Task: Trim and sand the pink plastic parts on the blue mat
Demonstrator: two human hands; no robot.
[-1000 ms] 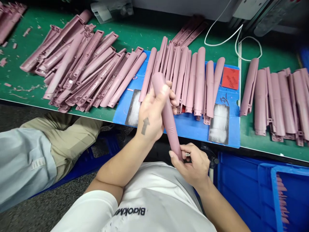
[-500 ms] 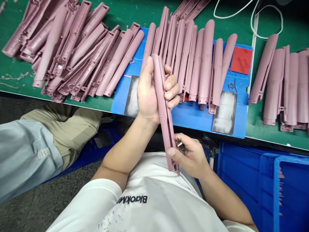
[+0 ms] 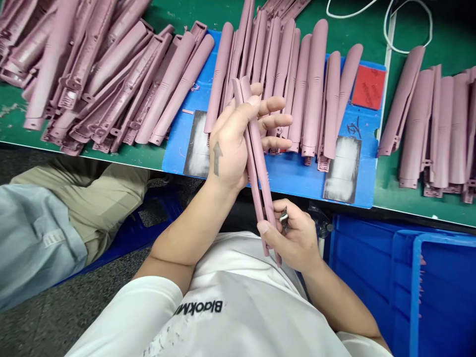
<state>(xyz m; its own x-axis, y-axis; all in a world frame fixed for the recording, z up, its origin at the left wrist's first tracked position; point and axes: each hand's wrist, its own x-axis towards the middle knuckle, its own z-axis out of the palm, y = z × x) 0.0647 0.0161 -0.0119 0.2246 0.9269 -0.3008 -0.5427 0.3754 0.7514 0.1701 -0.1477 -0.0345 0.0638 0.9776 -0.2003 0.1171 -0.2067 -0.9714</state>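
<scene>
The moulded plastic shells [image 3: 256,168] look matt and smooth, with a dusty pink finish. A small metal tool [image 3: 284,219] glints brightly. The blue plastic sheet [image 3: 297,186] has a slight sheen, as does the green counter mat [image 3: 446,29]. The blue plastic crate [image 3: 364,258] is ribbed, and the white cloth shirt [image 3: 238,317] looks soft.

And here's the lone head camera, worn on the person's head, facing forward and down, looking over the white shirt [image 3: 208,312], close on the left hand [image 3: 230,144] and right hand [image 3: 293,238], green bench [image 3: 446,29] beyond.
</scene>
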